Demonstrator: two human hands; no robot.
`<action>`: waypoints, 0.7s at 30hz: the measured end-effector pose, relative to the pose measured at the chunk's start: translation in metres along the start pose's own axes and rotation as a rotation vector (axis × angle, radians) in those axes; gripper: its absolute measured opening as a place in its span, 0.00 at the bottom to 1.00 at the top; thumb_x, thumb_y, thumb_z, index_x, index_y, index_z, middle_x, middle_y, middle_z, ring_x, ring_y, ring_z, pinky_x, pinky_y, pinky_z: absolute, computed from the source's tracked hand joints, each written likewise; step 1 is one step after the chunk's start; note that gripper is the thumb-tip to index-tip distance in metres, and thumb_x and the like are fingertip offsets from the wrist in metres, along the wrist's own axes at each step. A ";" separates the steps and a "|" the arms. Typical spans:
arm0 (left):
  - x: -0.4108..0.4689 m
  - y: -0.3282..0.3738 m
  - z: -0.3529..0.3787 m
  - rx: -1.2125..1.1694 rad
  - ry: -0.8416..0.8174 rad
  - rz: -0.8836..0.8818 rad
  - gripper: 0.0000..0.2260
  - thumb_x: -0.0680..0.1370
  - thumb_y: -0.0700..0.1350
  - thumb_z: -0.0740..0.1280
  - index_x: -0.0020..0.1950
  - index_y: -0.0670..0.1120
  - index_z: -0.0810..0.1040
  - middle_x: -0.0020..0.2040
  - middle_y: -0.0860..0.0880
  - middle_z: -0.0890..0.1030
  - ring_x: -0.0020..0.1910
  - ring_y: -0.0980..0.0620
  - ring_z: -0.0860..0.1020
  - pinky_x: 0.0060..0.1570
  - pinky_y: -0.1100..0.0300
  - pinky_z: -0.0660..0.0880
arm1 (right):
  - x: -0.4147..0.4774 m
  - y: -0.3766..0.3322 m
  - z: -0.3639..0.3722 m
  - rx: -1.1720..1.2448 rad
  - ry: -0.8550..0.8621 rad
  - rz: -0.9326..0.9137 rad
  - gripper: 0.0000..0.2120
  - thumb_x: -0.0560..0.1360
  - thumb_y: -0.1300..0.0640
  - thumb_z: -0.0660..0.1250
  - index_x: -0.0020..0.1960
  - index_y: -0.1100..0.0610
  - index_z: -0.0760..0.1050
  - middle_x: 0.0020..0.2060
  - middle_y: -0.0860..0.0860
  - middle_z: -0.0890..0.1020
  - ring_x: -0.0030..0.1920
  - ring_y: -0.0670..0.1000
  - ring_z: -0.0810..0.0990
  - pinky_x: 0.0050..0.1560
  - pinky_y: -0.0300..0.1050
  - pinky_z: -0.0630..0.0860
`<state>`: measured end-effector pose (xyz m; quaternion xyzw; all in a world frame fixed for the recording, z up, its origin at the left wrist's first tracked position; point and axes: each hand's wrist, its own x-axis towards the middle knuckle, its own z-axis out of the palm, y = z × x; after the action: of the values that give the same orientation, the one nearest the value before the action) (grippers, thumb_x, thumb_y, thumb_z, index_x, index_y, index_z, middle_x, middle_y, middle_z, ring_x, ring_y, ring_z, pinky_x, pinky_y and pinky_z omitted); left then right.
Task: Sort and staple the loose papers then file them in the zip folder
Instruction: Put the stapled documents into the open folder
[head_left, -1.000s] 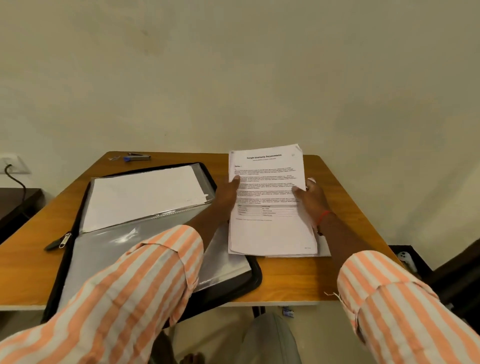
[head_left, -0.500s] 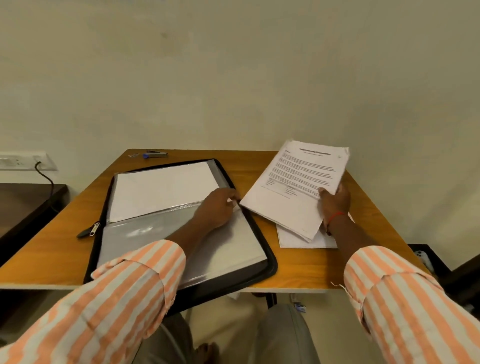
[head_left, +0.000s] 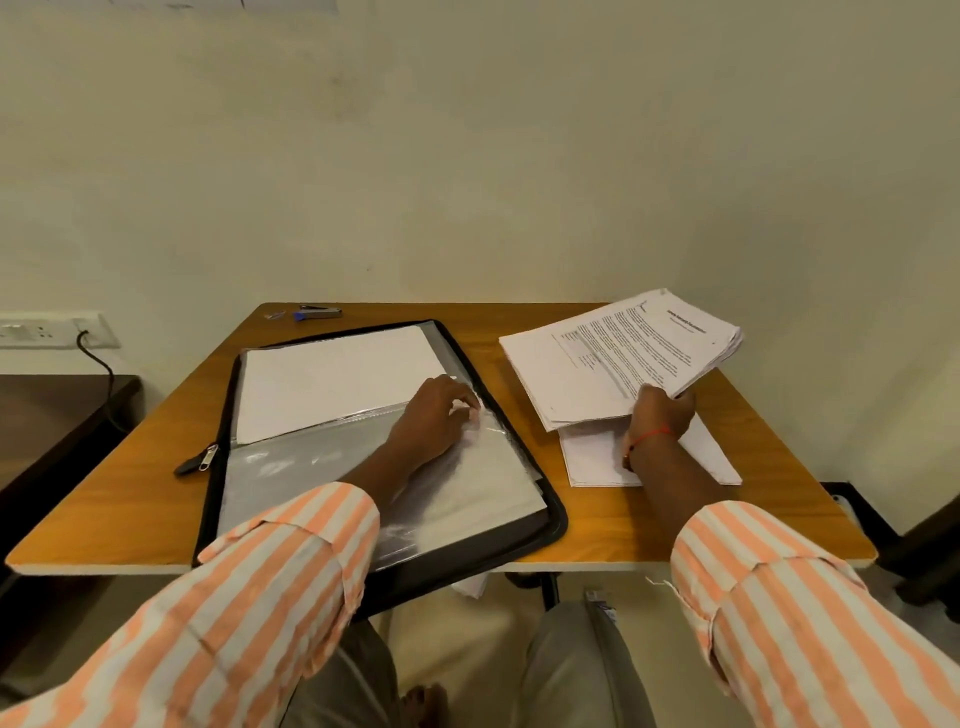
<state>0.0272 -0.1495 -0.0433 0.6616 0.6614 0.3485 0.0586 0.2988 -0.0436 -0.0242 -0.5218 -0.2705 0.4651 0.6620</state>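
Papers (head_left: 597, 364) rest gripped in the curled right hand (head_left: 660, 418); left of it, the left hand (head_left: 434, 415) pinches a plastic sleeve (head_left: 467, 483) of the zip folder (head_left: 467, 574).

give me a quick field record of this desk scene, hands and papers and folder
left hand: fingers curled on the right edge of a clear sleeve in the zip folder
right hand: grips the printed stack by its near edge, raised off the table
zip folder: open flat, a white sheet in its far half
loose sheets: lying on the table under the raised stack
stapler: far edge of the table, untouched
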 end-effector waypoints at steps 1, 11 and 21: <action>0.000 0.000 0.000 -0.057 0.045 -0.030 0.04 0.80 0.41 0.70 0.49 0.48 0.83 0.51 0.50 0.79 0.51 0.51 0.75 0.50 0.62 0.71 | -0.003 0.000 0.002 0.023 0.000 0.008 0.19 0.77 0.67 0.64 0.67 0.55 0.72 0.58 0.50 0.82 0.51 0.48 0.83 0.41 0.38 0.80; 0.010 0.004 -0.009 -0.206 0.103 -0.218 0.06 0.80 0.42 0.68 0.47 0.53 0.81 0.45 0.51 0.79 0.42 0.58 0.75 0.42 0.66 0.69 | -0.039 0.010 0.016 0.128 -0.076 0.043 0.14 0.79 0.64 0.63 0.62 0.51 0.70 0.56 0.49 0.83 0.45 0.47 0.85 0.37 0.38 0.81; 0.008 0.009 -0.006 -0.149 0.069 -0.228 0.05 0.80 0.43 0.68 0.54 0.48 0.82 0.47 0.51 0.79 0.44 0.55 0.76 0.46 0.64 0.70 | -0.057 0.015 0.001 -0.109 -0.221 -0.074 0.15 0.80 0.61 0.65 0.66 0.52 0.72 0.53 0.47 0.82 0.44 0.43 0.83 0.36 0.35 0.79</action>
<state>0.0306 -0.1462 -0.0305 0.5635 0.7061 0.4104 0.1240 0.2691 -0.0945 -0.0312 -0.4923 -0.3858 0.4798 0.6153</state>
